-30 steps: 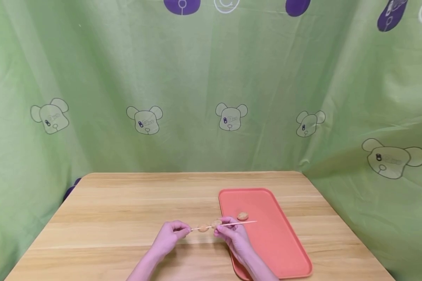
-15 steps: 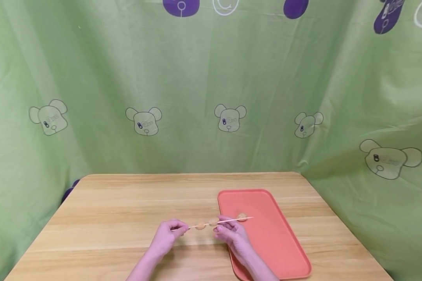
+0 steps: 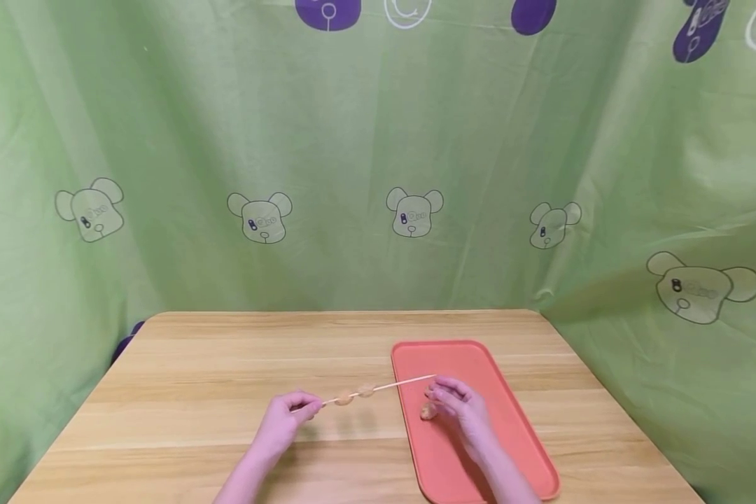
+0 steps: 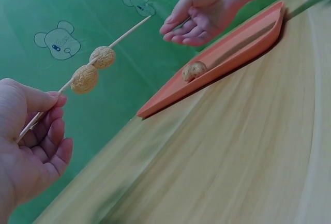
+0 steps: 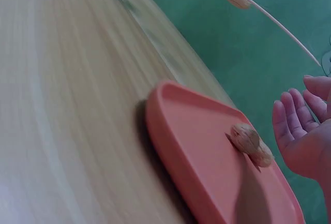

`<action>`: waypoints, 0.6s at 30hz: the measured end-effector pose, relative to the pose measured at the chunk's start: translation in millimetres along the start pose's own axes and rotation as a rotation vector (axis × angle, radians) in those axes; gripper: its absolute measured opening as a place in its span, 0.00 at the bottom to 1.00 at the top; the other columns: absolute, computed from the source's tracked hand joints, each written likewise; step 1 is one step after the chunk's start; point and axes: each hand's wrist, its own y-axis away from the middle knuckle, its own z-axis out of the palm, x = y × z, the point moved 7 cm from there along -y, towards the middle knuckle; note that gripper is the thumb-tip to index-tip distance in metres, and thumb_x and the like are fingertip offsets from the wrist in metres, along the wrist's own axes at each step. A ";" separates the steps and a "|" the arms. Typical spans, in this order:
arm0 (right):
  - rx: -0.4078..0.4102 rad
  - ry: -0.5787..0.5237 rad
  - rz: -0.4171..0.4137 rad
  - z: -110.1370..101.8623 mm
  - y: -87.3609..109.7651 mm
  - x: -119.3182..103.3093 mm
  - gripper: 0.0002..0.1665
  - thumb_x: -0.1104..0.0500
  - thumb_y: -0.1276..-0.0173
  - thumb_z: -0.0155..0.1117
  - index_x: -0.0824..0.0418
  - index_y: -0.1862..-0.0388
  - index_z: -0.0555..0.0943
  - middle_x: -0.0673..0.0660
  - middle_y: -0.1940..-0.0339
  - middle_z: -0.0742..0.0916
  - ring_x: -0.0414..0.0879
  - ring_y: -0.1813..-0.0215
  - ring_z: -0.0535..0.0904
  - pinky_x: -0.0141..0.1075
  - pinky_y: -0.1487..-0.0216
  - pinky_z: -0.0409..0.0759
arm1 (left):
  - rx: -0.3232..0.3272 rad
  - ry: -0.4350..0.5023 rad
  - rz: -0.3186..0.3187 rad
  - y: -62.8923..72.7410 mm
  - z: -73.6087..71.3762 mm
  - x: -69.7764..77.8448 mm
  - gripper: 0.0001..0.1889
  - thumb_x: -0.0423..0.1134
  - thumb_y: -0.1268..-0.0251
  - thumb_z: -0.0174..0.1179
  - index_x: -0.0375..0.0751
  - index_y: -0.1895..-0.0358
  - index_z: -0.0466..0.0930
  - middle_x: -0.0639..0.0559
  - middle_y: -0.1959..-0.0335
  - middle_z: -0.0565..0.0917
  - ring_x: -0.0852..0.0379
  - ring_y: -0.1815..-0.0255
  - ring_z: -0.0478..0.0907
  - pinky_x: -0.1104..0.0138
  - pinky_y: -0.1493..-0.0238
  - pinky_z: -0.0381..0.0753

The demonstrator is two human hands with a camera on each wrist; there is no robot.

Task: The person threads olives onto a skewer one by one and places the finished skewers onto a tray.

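Observation:
My left hand (image 3: 286, 420) pinches a thin wooden skewer (image 4: 125, 35) near one end, thumb against the fingers. Two tan, wrinkled, roundish food balls are threaded on it: the nearer ball (image 4: 85, 79) and the farther ball (image 4: 103, 57), side by side. Beyond them the bare skewer runs up to its pointed tip. My right hand (image 3: 465, 409) is over the red tray (image 3: 491, 434) with relaxed, bent fingers and nothing in its grasp. Close below it on the tray lie two more such balls, a front one (image 5: 244, 137) and a back one (image 5: 262, 155), against each other.
The tray lies on the right part of the wooden table (image 3: 227, 364). A green curtain (image 3: 340, 266) with bear-head prints hangs behind the table and along both sides.
My right hand has let go of the skewer and moved right over the tray. My left hand has shifted slightly left, and the skewer tilts up more towards its tip.

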 end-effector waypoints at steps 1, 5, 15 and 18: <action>0.010 0.007 0.004 -3.8 -0.9 -0.8 0.19 0.72 0.41 0.58 0.76 0.50 0.72 0.58 0.62 0.85 0.46 0.60 0.82 0.37 0.56 0.79 | 0.000 -0.005 -0.002 0.2 -0.7 -1.1 0.08 0.31 0.42 0.60 0.26 0.64 0.80 0.48 0.73 0.78 0.59 0.70 0.72 0.67 0.65 0.72; 0.025 0.074 0.014 -14.5 -4.1 -3.0 0.22 0.72 0.41 0.60 0.77 0.48 0.71 0.64 0.57 0.84 0.47 0.56 0.82 0.36 0.55 0.78 | 0.007 -0.004 -0.004 1.1 -3.5 -4.4 0.08 0.31 0.42 0.60 0.26 0.65 0.81 0.48 0.72 0.79 0.58 0.69 0.72 0.67 0.64 0.73; 0.010 0.272 0.095 -25.8 -12.6 8.0 0.23 0.68 0.41 0.62 0.78 0.48 0.72 0.67 0.54 0.82 0.44 0.64 0.81 0.36 0.61 0.79 | 0.012 -0.017 -0.020 1.8 -7.3 -7.5 0.07 0.31 0.44 0.61 0.27 0.66 0.81 0.43 0.71 0.79 0.57 0.69 0.72 0.64 0.62 0.74; -0.021 0.299 0.123 -27.7 -15.4 15.7 0.23 0.68 0.41 0.62 0.79 0.48 0.73 0.67 0.54 0.82 0.45 0.64 0.82 0.36 0.61 0.80 | 0.010 -0.012 -0.016 2.8 -7.1 -6.7 0.08 0.31 0.44 0.61 0.27 0.66 0.81 0.43 0.72 0.78 0.58 0.70 0.72 0.65 0.63 0.74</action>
